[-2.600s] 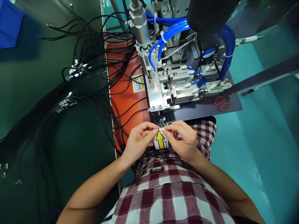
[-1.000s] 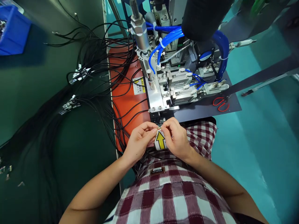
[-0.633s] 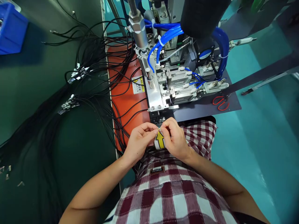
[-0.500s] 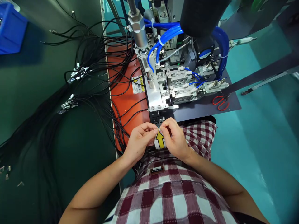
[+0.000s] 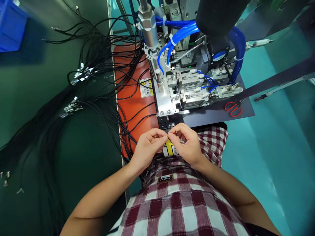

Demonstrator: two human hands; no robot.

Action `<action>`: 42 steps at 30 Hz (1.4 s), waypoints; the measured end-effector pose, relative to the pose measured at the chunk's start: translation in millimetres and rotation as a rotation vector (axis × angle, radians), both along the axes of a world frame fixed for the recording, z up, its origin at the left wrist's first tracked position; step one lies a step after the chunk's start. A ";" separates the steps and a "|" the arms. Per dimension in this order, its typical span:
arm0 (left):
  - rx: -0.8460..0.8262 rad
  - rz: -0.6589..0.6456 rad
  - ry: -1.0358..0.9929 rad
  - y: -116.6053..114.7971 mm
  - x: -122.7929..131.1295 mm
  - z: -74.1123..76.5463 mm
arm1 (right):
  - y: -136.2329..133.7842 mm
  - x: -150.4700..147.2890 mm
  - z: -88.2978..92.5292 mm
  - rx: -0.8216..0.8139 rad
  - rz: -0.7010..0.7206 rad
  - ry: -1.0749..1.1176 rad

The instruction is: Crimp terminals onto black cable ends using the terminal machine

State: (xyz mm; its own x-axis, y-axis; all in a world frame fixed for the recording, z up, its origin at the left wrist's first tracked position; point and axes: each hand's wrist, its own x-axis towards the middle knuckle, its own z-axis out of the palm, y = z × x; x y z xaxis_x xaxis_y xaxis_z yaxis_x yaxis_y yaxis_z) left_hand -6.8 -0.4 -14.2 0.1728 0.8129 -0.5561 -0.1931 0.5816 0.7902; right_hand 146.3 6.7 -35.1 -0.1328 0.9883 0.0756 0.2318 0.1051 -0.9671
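Observation:
In front of the machine's near end, my left hand (image 5: 147, 147) is closed in a pinch. My right hand (image 5: 187, 142) pinches as well, its thumb and forefinger tips meeting those of the left. Whatever small thing lies between the fingertips is mostly covered and too tiny to name. Below the fingers shows a white label with a yellow arrow (image 5: 169, 148), partly hidden by both hands. Black cables (image 5: 126, 139) pass close by my left hand over an orange surface (image 5: 134, 108). Just beyond the fingertips is a small black block (image 5: 163, 124) of the machine.
The metal machine (image 5: 167, 101) with blue air tubes (image 5: 182, 32) stands ahead. Red-handled scissors (image 5: 233, 108) lie on its grey base plate. On the green table at left are cable bundles with silvery connectors (image 5: 72, 107) and a blue bin (image 5: 12, 28).
The view has shifted slightly. My right hand has turned a little, and the small light piece seen at the fingertips before is now more covered. Both hands keep their pinch.

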 end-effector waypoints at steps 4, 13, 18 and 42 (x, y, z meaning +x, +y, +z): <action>0.002 0.004 -0.001 -0.3 1.1 -0.5 | 0.9 -0.3 -0.3 -0.048 0.005 0.029; -0.011 0.033 -0.004 0.8 2.3 1.2 | -1.0 -1.1 -6.0 -0.153 0.035 0.135; -0.057 0.029 -0.013 2.3 1.3 2.5 | 3.1 5.2 -5.3 -0.302 0.054 0.209; -0.053 0.008 -0.061 4.0 -0.8 2.7 | 0.9 1.5 0.7 -0.337 0.026 0.232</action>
